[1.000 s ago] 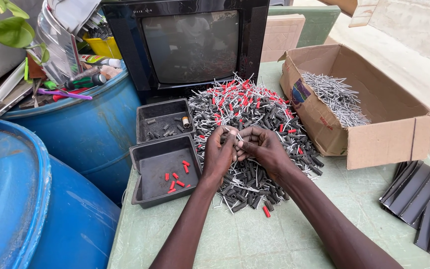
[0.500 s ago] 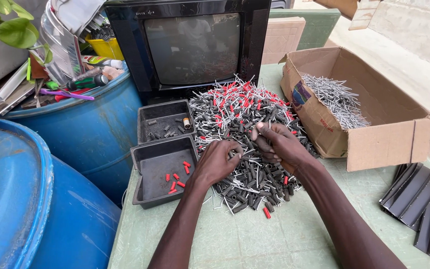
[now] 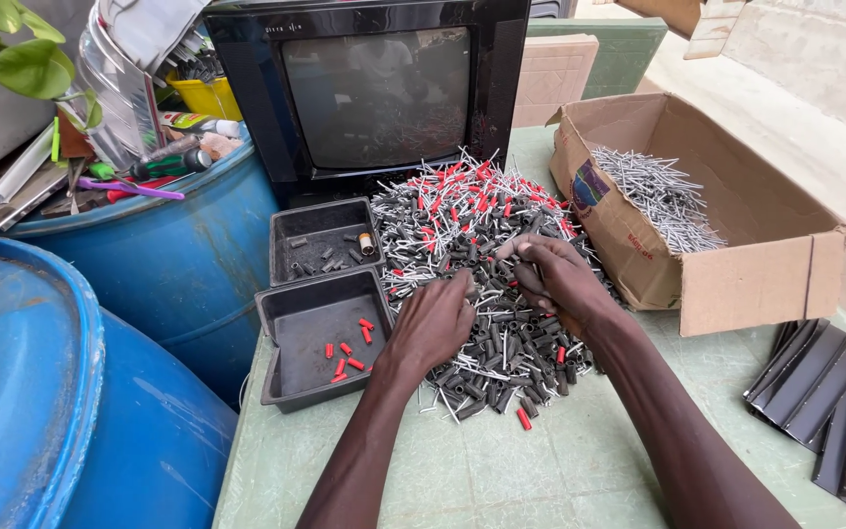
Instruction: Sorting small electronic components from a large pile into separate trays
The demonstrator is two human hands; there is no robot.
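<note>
Both hands down in a big pile of small parts (image 3: pixel 482 264), dark grey sleeves mixed with red ones and thin silver pins, heaped on a green table (image 3: pixel 501 470) right in front of an old black television (image 3: pixel 374 88). Left hand (image 3: pixel 435 321) palm-down on the near-left edge of the pile, fingers curled into the parts; not possible to tell if something is pinched under them. Right hand (image 3: pixel 558 279) on the middle of the pile, a little further away, fingers bent and closed together, maybe around a small piece, but hidden, so cannot say. Hands near each other, not touching. Just left of the left hand a dark tray (image 3: pixel 291 377) with only a few red sleeves (image 3: pixel 350 348) inside. Behind it a second dark tray (image 3: pixel 291 227) with some grey pieces. At right a cardboard box (image 3: pixel 736 284), open, with a heap of silver pins (image 3: pixel 658 191). Blue barrels (image 3: pixel 159 264) at left, black metal strips (image 3: pixel 834 392) at far right.
</note>
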